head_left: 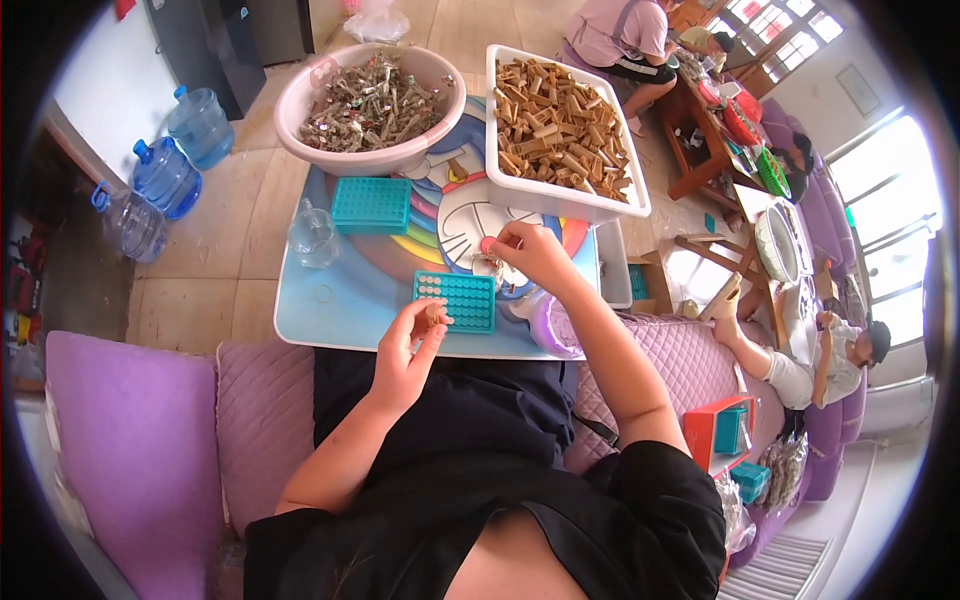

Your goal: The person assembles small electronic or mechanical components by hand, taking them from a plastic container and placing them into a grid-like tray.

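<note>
My left hand is closed in a pinch at the left edge of a teal tray with rows of round holes. Between its fingertips is a small tan roll. Pale round ends fill several holes at the tray's far left corner. Beyond the tray, my right hand has its fingers pinched together over a small heap of bits. What those fingertips hold is too small to make out. A pink round spot shows beside them; I cannot tell whether it is part of the table's printed picture.
A pink basin of dry greyish pieces and a white bin of tan rolls stand at the table's far side. A second teal tray, a clear plastic jug and a purple-rimmed container are nearby. Other people sit at right.
</note>
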A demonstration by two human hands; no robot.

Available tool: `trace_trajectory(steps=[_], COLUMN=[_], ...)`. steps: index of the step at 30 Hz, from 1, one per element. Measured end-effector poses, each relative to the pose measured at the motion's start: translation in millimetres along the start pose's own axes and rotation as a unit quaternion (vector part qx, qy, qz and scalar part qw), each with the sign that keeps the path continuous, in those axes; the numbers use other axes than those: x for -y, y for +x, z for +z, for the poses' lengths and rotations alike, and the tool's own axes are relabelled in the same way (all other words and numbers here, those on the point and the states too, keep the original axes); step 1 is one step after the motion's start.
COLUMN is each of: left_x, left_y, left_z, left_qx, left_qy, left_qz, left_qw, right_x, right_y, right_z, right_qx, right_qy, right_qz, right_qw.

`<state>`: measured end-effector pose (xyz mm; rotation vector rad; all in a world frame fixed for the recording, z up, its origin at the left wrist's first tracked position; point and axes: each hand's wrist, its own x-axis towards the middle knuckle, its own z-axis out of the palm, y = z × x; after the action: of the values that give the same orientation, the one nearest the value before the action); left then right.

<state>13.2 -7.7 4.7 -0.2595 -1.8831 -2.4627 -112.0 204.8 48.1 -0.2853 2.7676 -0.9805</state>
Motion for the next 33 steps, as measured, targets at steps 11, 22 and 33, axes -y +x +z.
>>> trace_trajectory(steps=[11,22,33], left_x=[3.5,11.5,13.8], left_y=[-0.8,2.0,0.0], left_z=[-4.9,-2.6,-5.5], left_qx=[0.026,0.092,0.088], left_qy=[0.070,-0.042,-0.018], left_qz=[-0.006,-0.182,-0.162], left_qw=[0.997,0.978,0.983], right_x=[-51.7,-54.8,-46.9], right_y=[30.6,-8.9,4.7], right_z=[-13.4,-37.9,-21.4], right_qx=[0.075,-0.077,-0.088], right_qy=[-0.256,0.292,0.431], right_qz=[0.081,0.050,0.053], right_qw=[0.960,0.952,0.897])
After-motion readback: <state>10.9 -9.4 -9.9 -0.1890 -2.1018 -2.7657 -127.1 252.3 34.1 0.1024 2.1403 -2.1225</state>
